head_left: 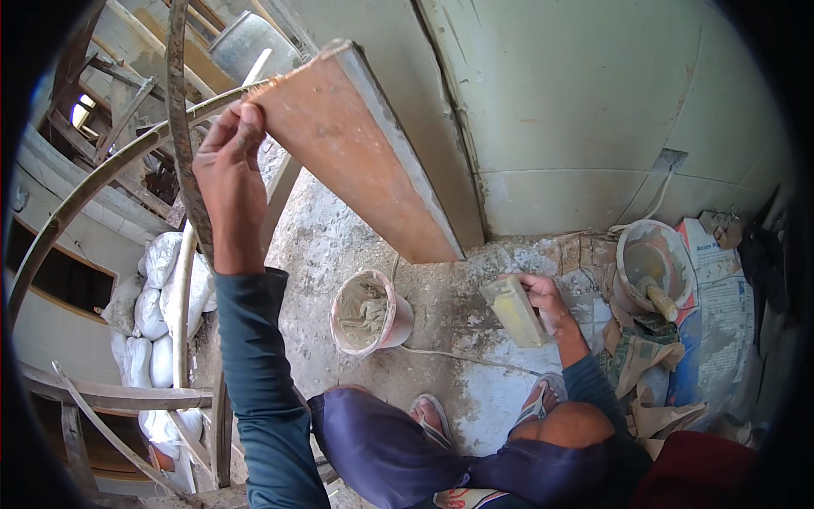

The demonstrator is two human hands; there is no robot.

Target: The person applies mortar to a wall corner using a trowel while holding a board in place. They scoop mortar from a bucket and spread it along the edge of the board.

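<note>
At ten o'clock the left hand (233, 157) is pinching the corner of a brown board (352, 161), slanting through eleven, while toward four the right hand (551, 307) is gripping a pale yellow block (514, 314). On the dusty, splotched floor (445, 310), a bucket (402, 323) of grey paste is standing near seven; white sacks (159, 263) are lying heaped at nine, and pale green wall panels (585, 102) are rising at one.

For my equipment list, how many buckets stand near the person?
2: a paste-filled bucket near the middle of the picture, and a second bucket at the right. Others may be hidden.
</note>
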